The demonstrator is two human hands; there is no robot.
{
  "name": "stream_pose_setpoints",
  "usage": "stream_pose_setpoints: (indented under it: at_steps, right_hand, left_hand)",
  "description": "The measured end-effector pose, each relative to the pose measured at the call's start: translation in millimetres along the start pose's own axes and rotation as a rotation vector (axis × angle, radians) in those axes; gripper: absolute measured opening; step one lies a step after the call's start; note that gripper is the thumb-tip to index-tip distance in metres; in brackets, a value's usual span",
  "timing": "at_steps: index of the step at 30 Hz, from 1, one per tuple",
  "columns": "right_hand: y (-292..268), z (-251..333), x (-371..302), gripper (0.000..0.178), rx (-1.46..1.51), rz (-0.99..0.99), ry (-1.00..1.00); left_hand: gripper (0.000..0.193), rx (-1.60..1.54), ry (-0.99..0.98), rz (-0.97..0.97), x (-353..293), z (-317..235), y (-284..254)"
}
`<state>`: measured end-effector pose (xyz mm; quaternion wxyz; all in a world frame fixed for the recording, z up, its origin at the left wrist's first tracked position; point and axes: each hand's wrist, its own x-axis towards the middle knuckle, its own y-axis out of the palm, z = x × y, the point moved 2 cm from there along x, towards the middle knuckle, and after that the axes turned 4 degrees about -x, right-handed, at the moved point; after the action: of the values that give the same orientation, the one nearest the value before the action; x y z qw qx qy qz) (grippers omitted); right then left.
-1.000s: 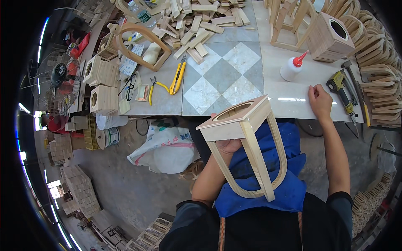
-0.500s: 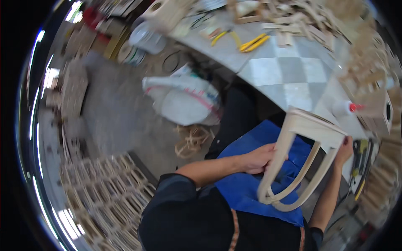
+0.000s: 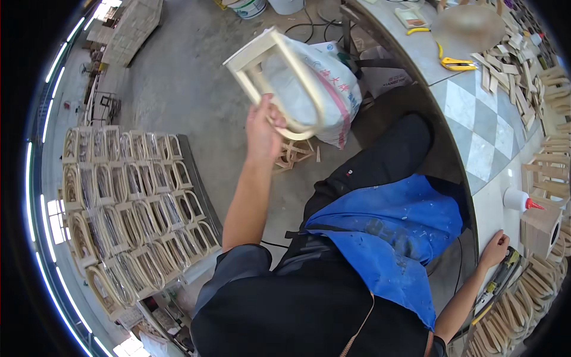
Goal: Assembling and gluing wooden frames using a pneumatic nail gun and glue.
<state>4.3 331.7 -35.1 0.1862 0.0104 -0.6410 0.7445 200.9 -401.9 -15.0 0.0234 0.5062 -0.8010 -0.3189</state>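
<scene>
A pale wooden frame (image 3: 303,77) with rounded U-shaped legs hangs in the air out to my left. My left hand (image 3: 266,125) is closed around one of its bars. Behind the frame stands a white woven sack (image 3: 333,89), partly covered by it. My right hand (image 3: 495,249) rests at the edge of the worktable (image 3: 492,217), fingers curled, with nothing visible in them. Beside that hand lies a dark tool (image 3: 498,279) with yellow-green parts. A blue apron (image 3: 386,220) covers my lap.
Rows of similar wooden frames (image 3: 131,208) are stacked at the left. On the table are yellow-handled pliers (image 3: 458,64), a white glue bottle (image 3: 516,200) with a red tip and loose wood pieces (image 3: 511,77). More curved wooden parts (image 3: 517,309) stand at the lower right.
The wooden frame has gone from above my lap, where both hands were at it, out to the left in my left hand. My right hand has let go and come down onto the table edge.
</scene>
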Motion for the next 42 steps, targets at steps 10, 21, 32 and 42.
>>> stream_pose_setpoints:
  at_steps: [10, 21, 32, 42]
  right_hand:
    - [2.3, 11.0, -2.9, 0.047, -0.110, -0.002, -0.006]
    - [9.3, 9.9, -3.5, 0.047, -0.214, -0.012, 0.107]
    - [20.8, 15.8, -36.4, 0.046, -0.067, -0.119, 0.188]
    - [10.4, 22.9, -62.2, 0.037, -0.083, -0.113, 0.150]
  left_hand:
    - [0.025, 0.806, -0.353, -0.585, -5.6, 77.2, -413.9]
    - [0.032, 0.953, -0.345, -0.717, -44.7, 125.9, -510.8]
    - [0.035, 1.604, -0.384, -0.379, 117.8, 115.8, -485.7]
    - [0.028, 2.203, -0.270, 0.273, 169.6, 170.4, -374.0]
